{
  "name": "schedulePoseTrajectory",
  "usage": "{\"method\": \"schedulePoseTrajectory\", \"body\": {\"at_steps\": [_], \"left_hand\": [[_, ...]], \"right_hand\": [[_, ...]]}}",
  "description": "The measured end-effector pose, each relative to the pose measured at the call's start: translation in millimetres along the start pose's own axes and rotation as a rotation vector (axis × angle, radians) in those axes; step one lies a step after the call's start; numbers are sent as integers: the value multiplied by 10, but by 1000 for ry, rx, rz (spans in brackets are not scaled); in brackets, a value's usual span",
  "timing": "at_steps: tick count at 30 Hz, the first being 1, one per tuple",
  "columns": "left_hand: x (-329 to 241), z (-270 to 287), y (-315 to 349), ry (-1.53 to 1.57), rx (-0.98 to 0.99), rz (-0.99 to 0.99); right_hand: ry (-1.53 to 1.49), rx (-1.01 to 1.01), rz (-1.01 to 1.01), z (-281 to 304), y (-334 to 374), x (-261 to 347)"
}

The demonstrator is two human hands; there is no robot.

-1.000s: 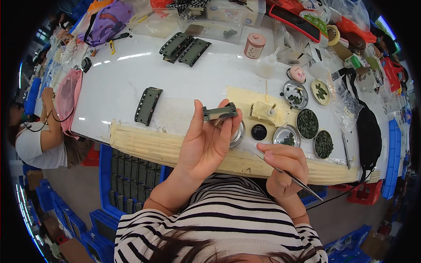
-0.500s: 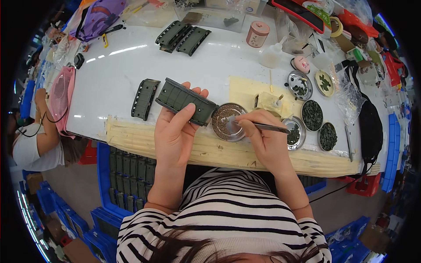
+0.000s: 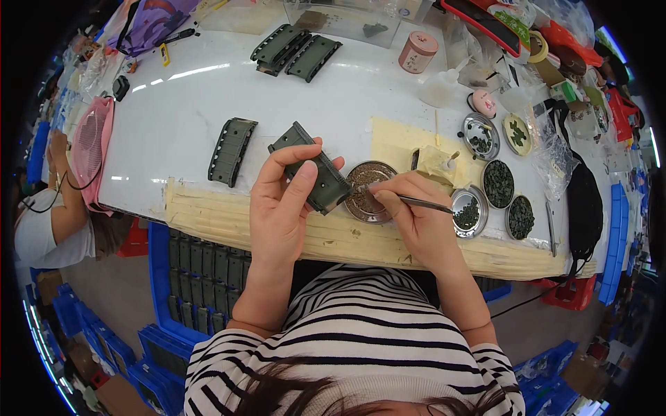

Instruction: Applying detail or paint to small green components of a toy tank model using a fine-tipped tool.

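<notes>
fingers of left hand (image 3: 281, 208) pinch green panel (image 3: 312, 177); right hand (image 3: 416, 222) pinches tweezers (image 3: 423, 204) over round dish (image 3: 366, 194).

Left arm: bare forearm rises from the striped sleeve at the near edge, reaching far and slightly right.
Left hand (image 3: 281, 208): back toward the camera, fingers (image 3: 295, 191) curled closed, thumb pressed alongside.
Right arm: forearm angles from the near right toward the far left, wrist bent inward.
Right hand (image 3: 420, 222): fingers pinched together, fingertips pointing left, just right of the left hand.
</notes>
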State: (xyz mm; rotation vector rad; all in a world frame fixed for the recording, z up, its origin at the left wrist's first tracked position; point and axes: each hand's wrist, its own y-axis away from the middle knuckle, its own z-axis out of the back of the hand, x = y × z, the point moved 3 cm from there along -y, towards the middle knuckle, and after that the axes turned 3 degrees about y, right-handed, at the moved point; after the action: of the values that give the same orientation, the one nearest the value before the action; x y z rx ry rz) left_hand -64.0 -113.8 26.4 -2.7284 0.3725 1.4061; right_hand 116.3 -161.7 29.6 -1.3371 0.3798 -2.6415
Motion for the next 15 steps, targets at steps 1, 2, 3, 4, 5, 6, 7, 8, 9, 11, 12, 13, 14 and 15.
{"method": "schedulePoseTrajectory", "body": {"at_steps": [1, 2, 3, 4, 5, 6, 7, 8, 9, 11, 12, 13, 14, 15], "left_hand": [[12, 1, 1, -21, -6, -8], [20, 2, 1, -42, -11, -16], [24, 2, -3, -46, -8, -16], [28, 2, -5, -51, -4, -17], [32, 3, -6, -56, 0, -17], [36, 8, -4, -53, -3, -11], [39, 12, -2, -50, -6, -6], [42, 17, -2, -46, -9, 0], [46, 21, -2, -44, -8, 1], [50, 29, -2, -40, -5, 4], [47, 29, 0, -43, -6, 6], [45, 30, 5, -45, -8, 8], [45, 30, 10, -47, -8, 11], [46, 28, 17, -69, -9, 10]], "right_hand": [[-3, -1, -13, 3, -1, 11], [-6, -3, -27, 8, -3, 16], [-4, -8, -27, 12, -6, 16], [-2, -14, -26, 15, -9, 13], [0, -19, -26, 17, -11, 10], [4, -14, -27, 17, -13, 11], [10, -8, -28, 19, -17, 13], [15, -2, -28, 20, -19, 16], [14, -1, -32, 19, -19, 18], [10, -1, -36, 12, -19, 24], [10, -8, -25, 10, -21, 24], [12, -15, -15, 3, -21, 19], [13, -22, -4, 2, -20, 18], [-5, -23, -9, 6, -15, 18]]}}
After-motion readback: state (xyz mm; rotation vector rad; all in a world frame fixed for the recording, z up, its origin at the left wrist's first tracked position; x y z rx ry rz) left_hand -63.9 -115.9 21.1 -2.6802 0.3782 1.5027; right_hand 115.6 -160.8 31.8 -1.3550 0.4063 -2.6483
